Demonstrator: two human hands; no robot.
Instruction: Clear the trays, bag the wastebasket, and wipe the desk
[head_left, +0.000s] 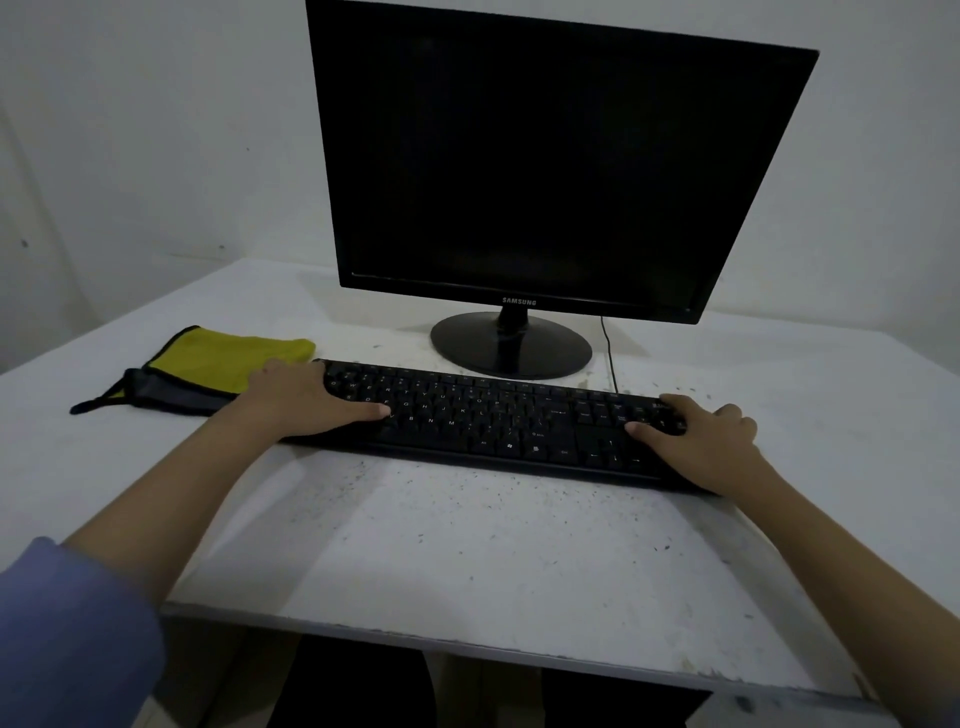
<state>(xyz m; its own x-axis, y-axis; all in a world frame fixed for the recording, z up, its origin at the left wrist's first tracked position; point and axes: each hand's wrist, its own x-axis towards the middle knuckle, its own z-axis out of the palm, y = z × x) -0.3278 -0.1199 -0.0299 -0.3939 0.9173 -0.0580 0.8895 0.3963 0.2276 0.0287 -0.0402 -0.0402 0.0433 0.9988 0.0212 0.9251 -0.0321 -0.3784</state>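
Observation:
A black keyboard (493, 421) lies across the white desk (467, 551) in front of the monitor. My left hand (301, 400) grips its left end, thumb on the keys. At the right end my right hand (701, 441) grips it with the thumb on the keys and the fingers curled over the back edge. A yellow and grey cloth (208, 369) lies folded on the desk just behind and left of my left hand. Dark specks dot the desk surface in front of the keyboard.
A black monitor (545, 166) on a round stand (511, 345) rises behind the keyboard, its cable (609, 353) trailing down to the desk. White walls close in behind and to the left. The desk's front edge (467, 631) runs near my body.

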